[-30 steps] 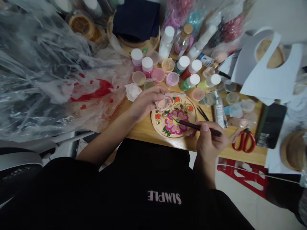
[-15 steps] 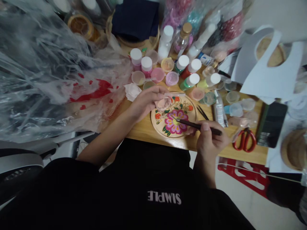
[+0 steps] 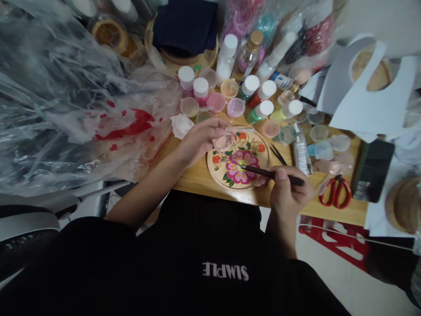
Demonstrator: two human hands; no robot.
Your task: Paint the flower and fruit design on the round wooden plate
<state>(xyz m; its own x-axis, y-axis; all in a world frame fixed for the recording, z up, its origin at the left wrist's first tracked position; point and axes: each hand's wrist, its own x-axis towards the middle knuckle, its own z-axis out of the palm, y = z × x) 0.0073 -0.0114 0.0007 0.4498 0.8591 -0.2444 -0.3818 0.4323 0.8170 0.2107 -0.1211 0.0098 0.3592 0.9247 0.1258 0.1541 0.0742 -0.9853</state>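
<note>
A round wooden disc point(image 3: 217, 175) lies on the table, bearing a pink and purple flower point(image 3: 242, 167) with a yellow centre, green leaves and orange fruit, all edged in gold. My left hand point(image 3: 204, 138) is closed on a small clear plastic cup point(image 3: 225, 142) with pale contents, held over the disc's upper left. My right hand point(image 3: 289, 191) grips a dark-handled tool point(image 3: 269, 172), its thin tip above the flower. I cannot make out whether that tip is a brush or a needle, nor whether it touches the surface.
Paint bottles point(image 3: 260, 112) and small open cups point(image 3: 236, 108) stand behind the disc. To its right lie black tweezers point(image 3: 278, 154), a glue tube point(image 3: 300, 151), red-handled scissors point(image 3: 335, 193) and a dark phone point(image 3: 374, 171). Crumpled tissue point(image 3: 182, 126) and plastic sheeting point(image 3: 82, 101) are at left.
The tool's tip has moved slightly down and left over the flower. My left hand and the cup stay where they were.
</note>
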